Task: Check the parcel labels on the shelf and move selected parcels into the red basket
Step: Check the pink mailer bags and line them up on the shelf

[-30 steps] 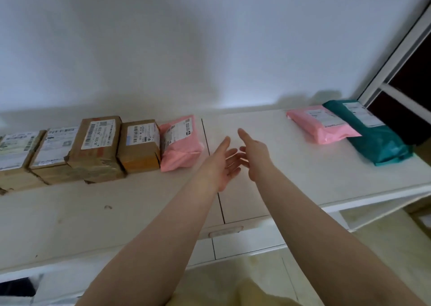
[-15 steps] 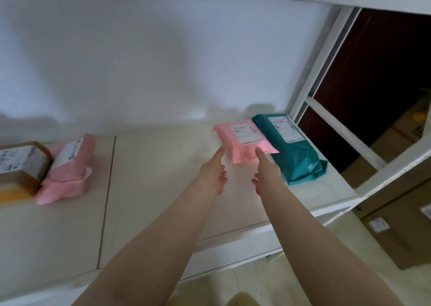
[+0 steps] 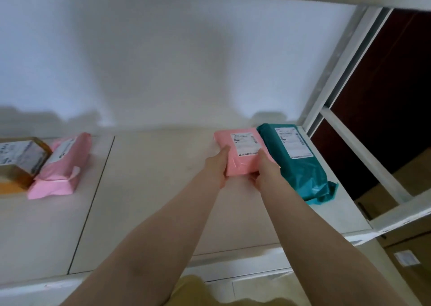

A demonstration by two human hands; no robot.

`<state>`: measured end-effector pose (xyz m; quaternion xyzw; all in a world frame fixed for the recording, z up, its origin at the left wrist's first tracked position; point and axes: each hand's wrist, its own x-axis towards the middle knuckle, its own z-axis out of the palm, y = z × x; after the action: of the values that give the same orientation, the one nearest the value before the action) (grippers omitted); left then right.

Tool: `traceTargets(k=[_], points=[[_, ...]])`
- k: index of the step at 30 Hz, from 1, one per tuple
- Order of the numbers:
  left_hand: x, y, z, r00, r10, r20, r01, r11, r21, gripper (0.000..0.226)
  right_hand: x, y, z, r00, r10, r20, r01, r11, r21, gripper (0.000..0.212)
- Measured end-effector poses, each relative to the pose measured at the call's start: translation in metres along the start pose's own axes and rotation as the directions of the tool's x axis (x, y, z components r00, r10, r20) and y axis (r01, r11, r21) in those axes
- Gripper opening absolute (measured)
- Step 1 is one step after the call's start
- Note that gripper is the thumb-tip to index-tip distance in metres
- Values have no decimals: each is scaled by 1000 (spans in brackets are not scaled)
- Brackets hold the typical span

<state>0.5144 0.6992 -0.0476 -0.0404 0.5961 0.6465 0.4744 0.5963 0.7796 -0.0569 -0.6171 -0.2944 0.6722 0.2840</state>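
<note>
A person's two bare forearms reach forward over a pale shelf (image 3: 151, 189) set against a white wall (image 3: 163, 60). Both hands hold one pink parcel (image 3: 238, 158) that lies flat on the shelf toward its right end. The left hand (image 3: 215, 165) grips the parcel's left edge, thumb laid along the side and fingers curled under the near corner. The right hand (image 3: 264, 169) grips the right edge the same way, with its thumb resting on top near the white label (image 3: 245, 144). The label faces up; its print is too small to read.

Touching the pink parcel on its right is a teal parcel (image 3: 300, 165), also lying flat with a white label on top, close to the white shelf frame (image 3: 331, 91).

Well apart, at the far left of the shelf, lies a second pink parcel (image 3: 60, 165), and just beside it a brown cardboard box (image 3: 21, 161) with a label, cut off by the picture's edge.

Beyond the frame on the right, lower down, stand cardboard cartons (image 3: 410, 247). No basket is in view.
</note>
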Motion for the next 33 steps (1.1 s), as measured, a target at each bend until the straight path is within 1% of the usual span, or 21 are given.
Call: traceTargets(k=[3, 5, 6, 7, 8, 9, 10, 12, 14, 17, 21, 24, 26, 27, 31, 33], points=[[9, 0, 6, 1000, 16, -8, -16, 999, -44, 49, 6, 0, 3, 998, -37, -44, 35, 998, -52, 63], [20, -3, 9, 999, 26, -40, -28, 999, -42, 57, -1, -1, 1, 995, -86, -56, 81, 992, -97, 58], [20, -2, 9, 998, 37, -47, -39, 999, -28, 59, -4, -1, -2, 993, -109, -51, 102, 988, -118, 48], [17, 0, 10, 998, 55, -42, -56, 998, -26, 56, -8, 0, -4, 992, -124, -35, 119, 985, -125, 36], [15, 1, 10, 997, 68, -37, -69, 997, -42, 49, -12, 2, -5, 992, -129, -2, 128, 985, -113, 26], [11, 3, 10, 996, 81, -43, -83, 995, -55, 41, -18, 5, -6, 992, -112, 56, 116, 991, -69, 18], [10, 3, 8, 994, 93, -59, -96, 994, -56, 35, -21, 9, -6, 987, -102, 122, 104, 995, -10, 15], [13, 3, 1, 987, 134, -89, -138, 990, -34, 31, -26, 17, -5, 967, -145, 210, 126, 987, 101, 25], [11, 5, -8, 983, 161, -92, -165, 986, -36, 25, -26, 22, -5, 951, -171, 257, 134, 978, 158, 32], [6, 12, -23, 974, 193, -118, -199, 979, -35, 21, -29, 24, -5, 932, -183, 314, 156, 982, 112, 40], [-8, 23, -47, 955, 261, -140, -270, 962, -48, 22, -34, 22, 4, 897, -239, 372, 242, 970, 40, 48], [-25, 34, -68, 929, 330, -166, -321, 944, 82, 23, -41, 14, 12, 854, -291, 432, 335, 942, -28, 52], [-38, 40, -82, 912, 377, -163, -359, 925, 125, 20, -46, 8, 18, 816, -303, 493, 396, 913, -94, 55], [-44, 43, -88, 907, 392, -154, -373, 918, 136, 21, -51, 6, 20, 793, -304, 528, 419, 901, -110, 52], [-74, 51, -110, 898, 435, -74, -417, 891, 179, 28, -84, 2, 26, 676, -325, 661, 494, 866, -79, 22], [-88, 54, -121, 897, 441, -32, -429, 885, 179, 31, -102, 3, 27, 635, -338, 694, 502, 864, -38, 18]])
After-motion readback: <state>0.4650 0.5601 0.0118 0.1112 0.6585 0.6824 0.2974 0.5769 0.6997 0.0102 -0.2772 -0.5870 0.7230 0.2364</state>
